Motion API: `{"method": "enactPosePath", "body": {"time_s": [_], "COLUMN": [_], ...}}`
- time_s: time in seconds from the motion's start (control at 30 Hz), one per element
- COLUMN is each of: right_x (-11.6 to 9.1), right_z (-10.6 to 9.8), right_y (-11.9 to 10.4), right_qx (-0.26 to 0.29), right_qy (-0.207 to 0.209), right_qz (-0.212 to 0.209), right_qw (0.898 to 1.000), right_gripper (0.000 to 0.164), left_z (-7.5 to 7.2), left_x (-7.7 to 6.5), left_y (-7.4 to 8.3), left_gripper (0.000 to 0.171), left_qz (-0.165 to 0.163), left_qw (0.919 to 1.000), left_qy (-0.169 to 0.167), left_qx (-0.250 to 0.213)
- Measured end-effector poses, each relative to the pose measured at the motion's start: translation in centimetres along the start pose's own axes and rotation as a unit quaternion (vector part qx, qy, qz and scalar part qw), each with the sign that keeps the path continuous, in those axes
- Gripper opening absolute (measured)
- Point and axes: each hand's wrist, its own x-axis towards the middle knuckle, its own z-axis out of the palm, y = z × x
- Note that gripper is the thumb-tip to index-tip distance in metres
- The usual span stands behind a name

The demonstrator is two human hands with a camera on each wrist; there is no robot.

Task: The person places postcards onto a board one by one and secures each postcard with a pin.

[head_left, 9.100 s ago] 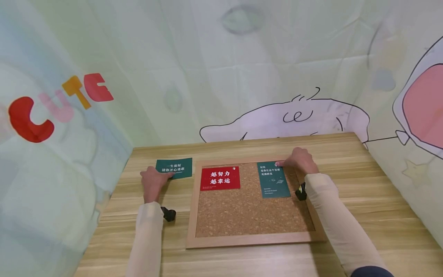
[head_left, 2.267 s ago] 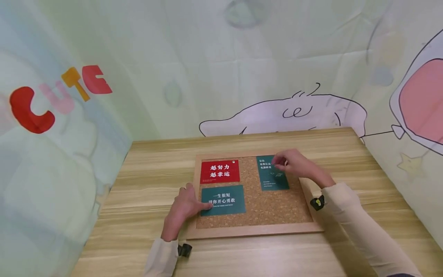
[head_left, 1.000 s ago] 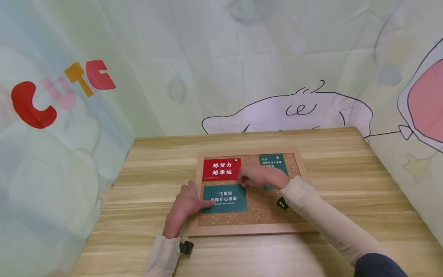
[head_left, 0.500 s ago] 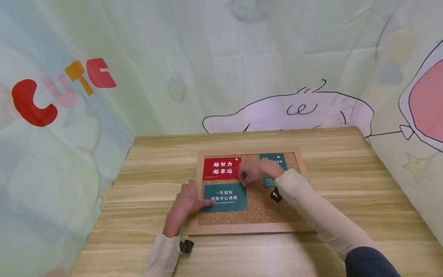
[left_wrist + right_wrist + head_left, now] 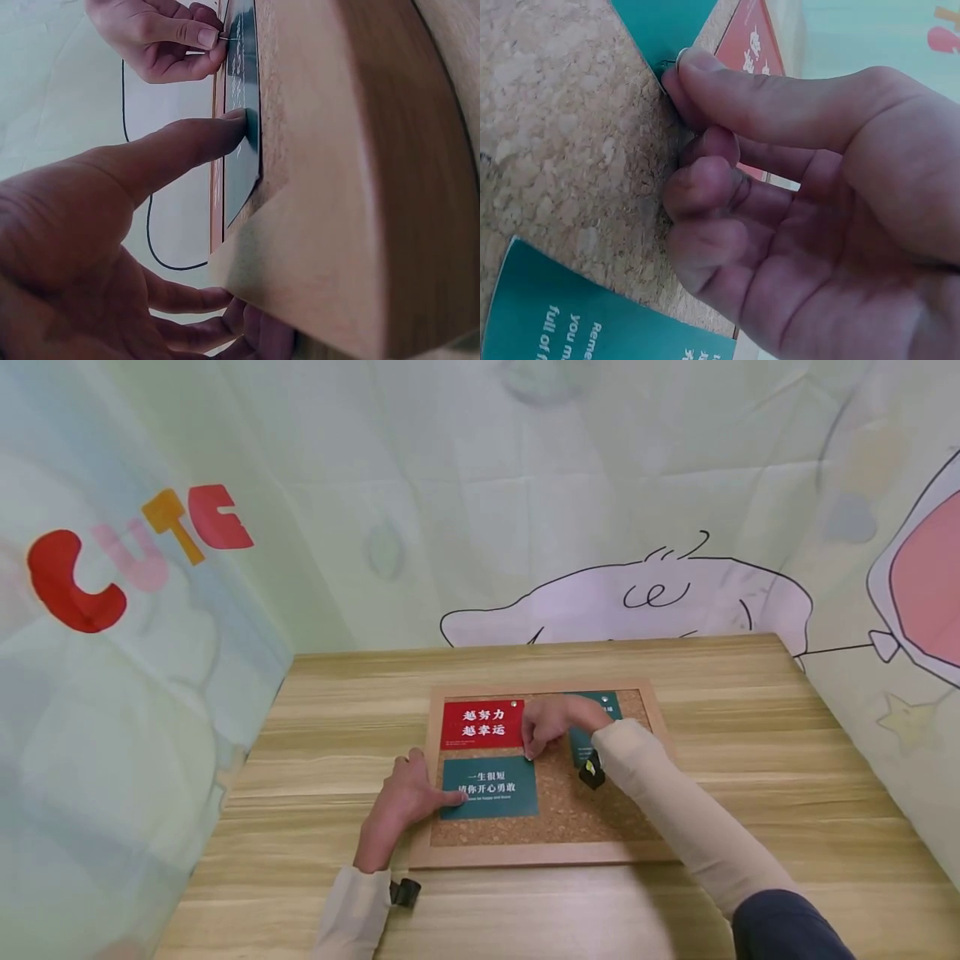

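Note:
A wood-framed corkboard (image 5: 555, 818) lies on the table with a red card (image 5: 483, 739) and two green cards on it. My left hand (image 5: 401, 797) presses its thumb on the lower green card (image 5: 491, 807), while its fingers bend against the frame's left side. My right hand (image 5: 551, 722) pinches a thumbtack (image 5: 681, 57) by its silvery round head at that card's upper right corner. In the left wrist view its thin pin (image 5: 229, 38) points at the card. The right green card (image 5: 585, 752) is partly behind my right hand.
Silvery tacks stand in the top right corners of the red card and the right green card. The wood-grain table (image 5: 300, 760) extends around the board. A printed cloth backdrop (image 5: 450, 510) hangs behind it and at both sides.
The lower green card has come from the table's left onto the board under my left hand. My right hand has moved left from the right green card, bringing a thumbtack to the lower card's corner.

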Motion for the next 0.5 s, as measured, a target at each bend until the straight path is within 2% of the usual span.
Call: {"method": "enactPosePath", "body": {"time_s": [0.27,0.5], "right_x": [0.04,0.0], "right_z": [-0.43,-0.41], "right_y": [0.3,0.81], "right_qx": [0.032,0.05], "right_qy": [-0.011,-0.019], "right_qz": [0.014,-0.002], "right_qw": [0.999,0.999], "right_gripper": [0.017,0.006], "left_z": [-0.11,0.09], "left_x": [-0.11,0.1], "left_y": [0.29,0.25], "left_gripper": [0.097,0.098], "left_qz": [-0.003,-0.003], "left_qw": [1.0,1.0], "left_qy": [0.0,0.001], "left_qx": [-0.004,-0.001]}}
